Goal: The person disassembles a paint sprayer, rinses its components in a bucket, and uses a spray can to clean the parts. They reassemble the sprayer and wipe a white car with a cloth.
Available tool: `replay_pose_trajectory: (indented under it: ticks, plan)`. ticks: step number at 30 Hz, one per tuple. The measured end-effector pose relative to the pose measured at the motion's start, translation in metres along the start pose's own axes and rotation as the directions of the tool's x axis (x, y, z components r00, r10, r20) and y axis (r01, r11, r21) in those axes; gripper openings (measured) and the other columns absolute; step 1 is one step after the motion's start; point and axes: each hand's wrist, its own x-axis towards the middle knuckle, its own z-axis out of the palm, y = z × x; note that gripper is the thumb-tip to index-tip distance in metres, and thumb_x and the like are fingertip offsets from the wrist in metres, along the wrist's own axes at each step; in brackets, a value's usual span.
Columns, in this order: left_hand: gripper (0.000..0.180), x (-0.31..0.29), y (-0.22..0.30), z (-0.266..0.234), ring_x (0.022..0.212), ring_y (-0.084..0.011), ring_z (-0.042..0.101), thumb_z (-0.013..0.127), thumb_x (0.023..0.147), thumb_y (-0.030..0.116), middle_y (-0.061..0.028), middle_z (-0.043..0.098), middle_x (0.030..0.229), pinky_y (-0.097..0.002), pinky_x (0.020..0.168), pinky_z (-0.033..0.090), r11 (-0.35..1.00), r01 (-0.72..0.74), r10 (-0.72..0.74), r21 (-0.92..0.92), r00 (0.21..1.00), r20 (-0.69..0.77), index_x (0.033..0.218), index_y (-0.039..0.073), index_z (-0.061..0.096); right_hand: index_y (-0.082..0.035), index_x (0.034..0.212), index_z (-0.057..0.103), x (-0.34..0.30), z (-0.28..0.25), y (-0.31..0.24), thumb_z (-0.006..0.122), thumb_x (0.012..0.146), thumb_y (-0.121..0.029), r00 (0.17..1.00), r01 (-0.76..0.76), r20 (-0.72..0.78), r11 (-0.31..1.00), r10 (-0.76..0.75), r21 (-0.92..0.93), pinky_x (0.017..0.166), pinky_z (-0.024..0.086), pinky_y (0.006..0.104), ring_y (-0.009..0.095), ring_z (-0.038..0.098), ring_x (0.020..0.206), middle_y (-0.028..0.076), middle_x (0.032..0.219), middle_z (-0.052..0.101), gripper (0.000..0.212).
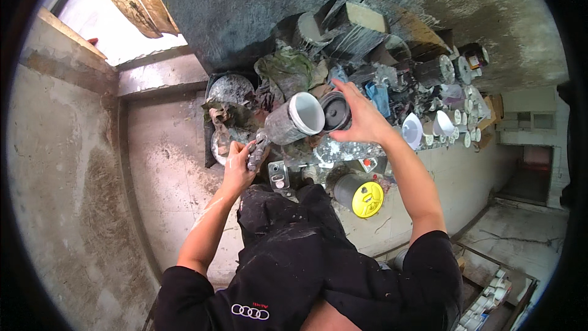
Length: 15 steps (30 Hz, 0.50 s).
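Observation:
My left hand is closed round a grey, paint-caked, handle-like piece. That piece meets the lower left side of a grey-stained container; whether the two are joined, I cannot tell. The container has a white rim and its mouth is uncovered, with a pale inside. In my right hand is a round dark grey lid, gripped between thumb and fingers at its edge. The lid is tilted beside the container's rim, to its right.
A paint-spattered bench runs along the wall, crowded with a green rag, a blue cloth, white bowls and several tins. Below it stand a bucket with a yellow lid and a small metal box. A doorway is at upper left.

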Motion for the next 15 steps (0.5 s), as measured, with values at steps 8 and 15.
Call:
replay_pose_trajectory:
  ticks: [8, 15]
  plan:
    - [0.041, 0.025, 0.066, 0.008, 0.092, -0.0414, 0.071, 0.077, 0.089, 0.025, -0.0209, 0.072, 0.097, -0.0441, 0.082, 0.057, 0.983, -0.181, 0.181, 0.019, 0.983, 0.019, 0.12, 0.0, 0.071, -0.004, 0.15, 0.049, -0.024, 0.0, -0.036, 0.088, 0.073, -0.038, 0.945, 0.096, -0.324, 0.981, -0.036, 0.171, 0.111, 0.043, 0.0423, 0.036, 0.055, 0.127, 0.019, 0.136, 0.053, 0.093]
    - [0.036, 0.056, 0.121, -0.024, 0.073, -0.0422, 0.067, 0.08, 0.086, 0.033, -0.023, 0.068, 0.078, -0.0461, 0.065, 0.051, 0.992, -0.119, 0.127, -0.046, 0.931, 0.342, 0.091, -0.001, 0.073, -0.008, 0.146, 0.055, -0.047, -0.065, -0.037, 0.084, 0.077, -0.041, 0.935, 0.28, -0.248, 0.956, -0.252, 0.083, 0.109, 0.045, 0.0454, 0.04, 0.056, 0.128, 0.019, 0.14, 0.052, 0.082]
